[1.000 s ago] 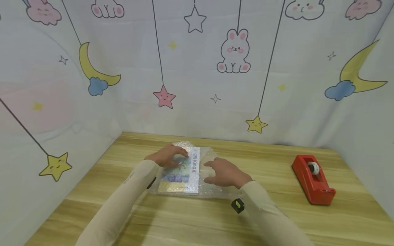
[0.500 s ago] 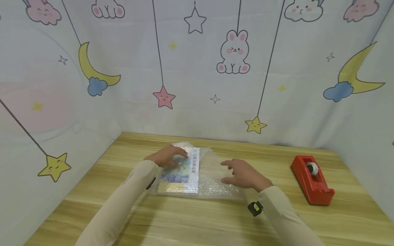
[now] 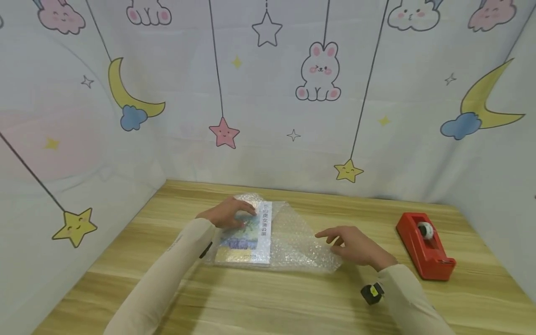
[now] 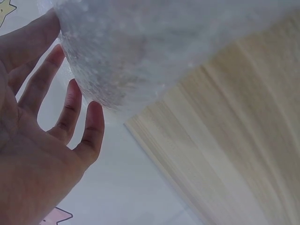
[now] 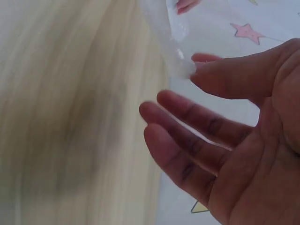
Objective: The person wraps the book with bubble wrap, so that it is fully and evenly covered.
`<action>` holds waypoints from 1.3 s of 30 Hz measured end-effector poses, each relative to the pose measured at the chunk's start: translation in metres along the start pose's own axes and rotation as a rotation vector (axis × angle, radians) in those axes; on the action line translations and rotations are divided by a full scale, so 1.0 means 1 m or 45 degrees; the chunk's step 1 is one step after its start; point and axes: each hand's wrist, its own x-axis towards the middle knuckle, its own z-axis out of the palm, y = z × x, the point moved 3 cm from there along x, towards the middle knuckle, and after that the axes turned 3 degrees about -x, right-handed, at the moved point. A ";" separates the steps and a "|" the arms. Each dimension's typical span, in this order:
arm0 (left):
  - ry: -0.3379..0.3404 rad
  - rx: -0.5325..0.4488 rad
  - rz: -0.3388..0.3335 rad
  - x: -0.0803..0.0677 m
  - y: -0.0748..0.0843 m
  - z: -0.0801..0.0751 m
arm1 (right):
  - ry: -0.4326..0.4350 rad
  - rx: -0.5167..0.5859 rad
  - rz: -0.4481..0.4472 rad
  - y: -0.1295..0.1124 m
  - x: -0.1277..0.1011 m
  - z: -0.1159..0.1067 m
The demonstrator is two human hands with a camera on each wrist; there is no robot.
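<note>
Left hand [image 3: 228, 215] lies flat on the far left part of the thin colourful rectangular book [image 3: 247, 232], fingers laid out straight over the cover; by the look of it that hand is there as an anchor, pinning the book so it cannot slide on the slick wrap beneath it; the left wrist view shows those fingers [image 4: 70, 108] spread and relaxed against the clear bubble wrap sheet [image 4: 150, 42], not gripping it.

Right hand [image 3: 356, 245] sits at the wrap's near right corner; in the right wrist view the thumb and forefinger meet on the edge of the film [image 5: 171, 35], a light pinch, the other fingers loose and apart; held that way, I'd judge, to keep the loose flap under control and drawn out flat to the right.

The book rests on the left half of the sheet [image 3: 297, 242], mid-way across the pale wooden table [image 3: 268, 302], well apart from the red tape dispenser [image 3: 425, 244] off to the right; its long axis runs from the person toward the patterned backdrop [image 3: 268, 93], tilted a touch rightward at the far end; the white strip of print runs along its right edge; cover faces up.
</note>
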 end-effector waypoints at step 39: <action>0.003 -0.078 -0.034 -0.004 0.000 0.001 | 0.193 0.327 -0.327 0.013 0.003 0.006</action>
